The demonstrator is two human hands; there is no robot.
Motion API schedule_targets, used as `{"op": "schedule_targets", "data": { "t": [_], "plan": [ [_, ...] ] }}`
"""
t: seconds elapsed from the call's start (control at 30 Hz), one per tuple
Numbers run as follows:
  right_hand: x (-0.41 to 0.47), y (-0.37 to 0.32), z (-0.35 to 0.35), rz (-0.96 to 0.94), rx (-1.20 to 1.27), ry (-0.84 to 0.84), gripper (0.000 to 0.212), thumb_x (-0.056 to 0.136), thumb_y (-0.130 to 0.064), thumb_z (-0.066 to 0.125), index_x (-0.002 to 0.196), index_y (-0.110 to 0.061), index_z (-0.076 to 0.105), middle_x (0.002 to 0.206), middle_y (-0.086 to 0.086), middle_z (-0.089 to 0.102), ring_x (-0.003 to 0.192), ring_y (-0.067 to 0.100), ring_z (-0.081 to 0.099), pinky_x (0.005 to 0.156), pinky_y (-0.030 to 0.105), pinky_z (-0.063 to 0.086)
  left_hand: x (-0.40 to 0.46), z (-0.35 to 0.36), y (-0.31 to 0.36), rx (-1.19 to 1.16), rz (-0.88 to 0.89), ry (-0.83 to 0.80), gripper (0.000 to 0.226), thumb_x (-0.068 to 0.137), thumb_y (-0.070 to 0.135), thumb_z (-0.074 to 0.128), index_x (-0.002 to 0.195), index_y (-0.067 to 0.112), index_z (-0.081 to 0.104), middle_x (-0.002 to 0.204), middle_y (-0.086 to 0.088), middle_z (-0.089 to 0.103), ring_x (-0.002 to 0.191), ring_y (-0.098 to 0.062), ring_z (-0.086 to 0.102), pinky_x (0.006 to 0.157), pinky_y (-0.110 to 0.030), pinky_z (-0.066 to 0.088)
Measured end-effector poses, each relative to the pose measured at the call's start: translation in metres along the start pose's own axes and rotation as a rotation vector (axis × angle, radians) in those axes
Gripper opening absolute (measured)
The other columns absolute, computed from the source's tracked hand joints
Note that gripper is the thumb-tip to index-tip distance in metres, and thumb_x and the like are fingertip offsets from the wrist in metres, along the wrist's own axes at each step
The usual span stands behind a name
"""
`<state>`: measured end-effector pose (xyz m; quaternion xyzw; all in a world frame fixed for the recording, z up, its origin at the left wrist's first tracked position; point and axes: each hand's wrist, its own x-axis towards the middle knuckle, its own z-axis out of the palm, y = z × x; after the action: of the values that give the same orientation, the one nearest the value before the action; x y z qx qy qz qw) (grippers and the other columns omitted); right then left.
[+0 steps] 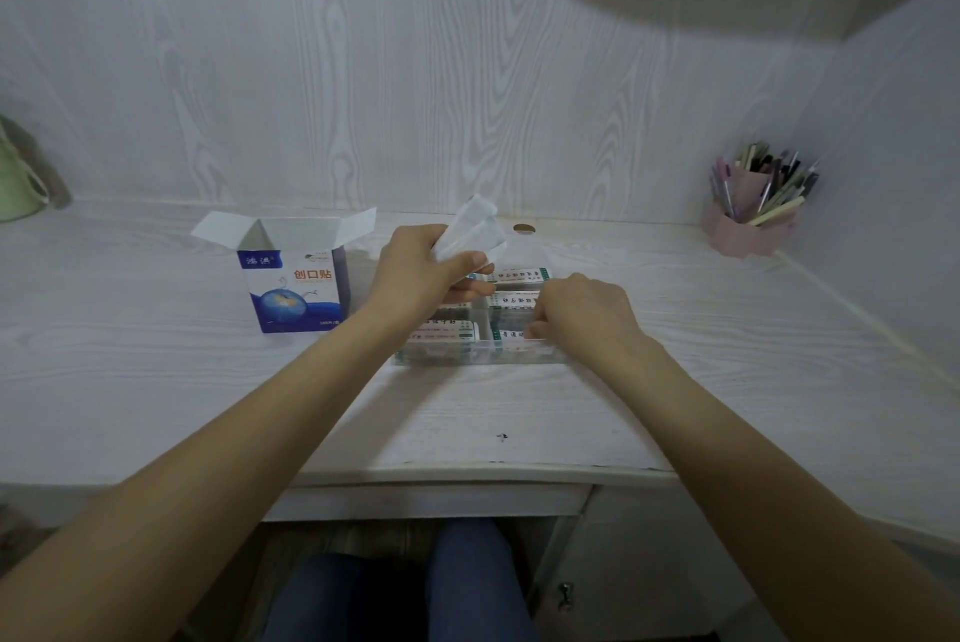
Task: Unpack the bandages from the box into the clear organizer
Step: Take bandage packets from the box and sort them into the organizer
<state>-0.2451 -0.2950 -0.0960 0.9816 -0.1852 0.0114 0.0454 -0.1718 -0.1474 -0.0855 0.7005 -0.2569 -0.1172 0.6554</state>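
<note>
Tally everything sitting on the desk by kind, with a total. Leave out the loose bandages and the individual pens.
Bandage box, flaps open: 1
Clear organizer: 1
Pink pen holder: 1
Green container at the left edge: 1
Total: 4

left hand grips a clear wrapper above the organizer. right hand pinches bandages in its right compartment. open box stands left on worktop.
</note>
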Motion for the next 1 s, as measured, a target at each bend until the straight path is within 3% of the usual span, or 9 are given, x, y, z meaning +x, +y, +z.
{"op": "schedule_targets", "data": {
  "t": [0.1, 0.33, 0.57, 0.63, 0.67, 0.73, 0.77, 0.9, 1.0],
  "plan": [
    [0.002, 0.001, -0.001, -0.023, 0.043, -0.038, 0.019, 0.090, -0.036, 0.060, 0.086, -0.018, 0.062, 0.078, 0.001, 0.052, 0.073, 0.021, 0.051, 0.064, 0.028, 0.036, 0.000, 0.000, 0.000, -0.016, 0.002, -0.004, 0.018, 0.087, 0.008, 0.065, 0.100, 0.018, 0.057, 0.078, 0.002, 0.070, 0.067, -0.015, 0.072, 0.057, -0.019, 0.056],
    [0.003, 0.005, -0.001, -0.059, 0.126, -0.044, 0.020, 0.088, -0.037, 0.063, 0.086, -0.019, 0.070, 0.071, 0.000, 0.057, 0.071, 0.020, 0.054, 0.061, 0.026, 0.036, 0.000, 0.000, 0.001, -0.015, 0.007, -0.006, 0.018, 0.087, 0.008, 0.064, 0.100, 0.017, 0.056, 0.078, 0.001, 0.069, 0.065, -0.013, 0.071, 0.055, -0.017, 0.054],
    [0.000, 0.008, -0.002, -0.039, 0.188, 0.036, 0.019, 0.088, -0.035, 0.063, 0.090, -0.019, 0.073, 0.079, 0.000, 0.069, 0.073, 0.018, 0.061, 0.057, 0.025, 0.039, -0.001, -0.001, 0.002, -0.049, -0.047, -0.029, 0.017, 0.087, 0.008, 0.064, 0.101, 0.014, 0.057, 0.080, -0.002, 0.071, 0.067, -0.016, 0.072, 0.057, -0.020, 0.057],
    [-0.002, 0.012, -0.005, -0.043, 0.449, 0.127, 0.016, 0.087, -0.031, 0.064, 0.088, -0.019, 0.075, 0.080, 0.000, 0.072, 0.071, 0.011, 0.064, 0.056, 0.022, 0.042, -0.001, -0.002, 0.002, -0.101, -0.088, -0.052, 0.017, 0.086, 0.006, 0.065, 0.102, 0.010, 0.058, 0.083, -0.006, 0.072, 0.069, -0.018, 0.072, 0.061, -0.022, 0.058],
    [-0.005, 0.013, -0.008, -0.051, 0.712, 0.163, 0.014, 0.086, -0.029, 0.067, 0.088, -0.019, 0.075, 0.080, -0.001, 0.072, 0.066, 0.003, 0.062, 0.054, 0.017, 0.042, -0.001, -0.002, 0.002, -0.120, -0.105, -0.063, 0.017, 0.086, 0.006, 0.065, 0.101, 0.009, 0.059, 0.083, -0.007, 0.072, 0.069, -0.019, 0.072, 0.061, -0.022, 0.059],
    [-0.010, 0.011, -0.016, -0.045, 1.200, 0.127, 0.013, 0.084, -0.029, 0.069, 0.090, -0.019, 0.073, 0.083, -0.001, 0.073, 0.053, -0.003, 0.055, 0.047, 0.011, 0.038, -0.002, -0.001, 0.002, -0.144, -0.128, -0.091, 0.017, 0.084, 0.004, 0.066, 0.099, 0.008, 0.060, 0.081, -0.008, 0.073, 0.068, -0.018, 0.072, 0.061, -0.021, 0.058],
    [-0.011, 0.009, -0.018, -0.029, 1.304, 0.095, 0.014, 0.084, -0.031, 0.069, 0.091, -0.019, 0.072, 0.084, -0.001, 0.072, 0.052, -0.002, 0.054, 0.045, 0.013, 0.038, -0.003, -0.001, 0.003, -0.144, -0.133, -0.113, 0.018, 0.083, 0.003, 0.067, 0.100, 0.007, 0.061, 0.080, -0.008, 0.073, 0.067, -0.018, 0.072, 0.061, -0.021, 0.058],
    [-0.007, 0.001, -0.014, -0.004, 1.386, 0.139, 0.010, 0.083, -0.015, 0.071, 0.087, -0.006, 0.069, 0.071, 0.003, 0.068, 0.055, 0.008, 0.061, 0.046, 0.019, 0.043, -0.006, 0.005, 0.005, -0.101, -0.134, -0.257, 0.015, 0.088, 0.014, 0.063, 0.101, 0.006, 0.063, 0.080, -0.008, 0.074, 0.071, -0.019, 0.072, 0.059, -0.018, 0.056],
    [-0.007, 0.003, -0.011, -0.009, 1.415, 0.215, 0.006, 0.080, -0.005, 0.072, 0.084, -0.006, 0.069, 0.070, 0.006, 0.067, 0.054, 0.007, 0.063, 0.054, 0.017, 0.049, -0.005, 0.006, 0.005, -0.162, -0.187, -0.258, 0.029, 0.098, 0.024, 0.046, 0.101, 0.000, 0.063, 0.083, -0.016, 0.072, 0.073, -0.023, 0.072, 0.061, -0.023, 0.058]
  ]
}}
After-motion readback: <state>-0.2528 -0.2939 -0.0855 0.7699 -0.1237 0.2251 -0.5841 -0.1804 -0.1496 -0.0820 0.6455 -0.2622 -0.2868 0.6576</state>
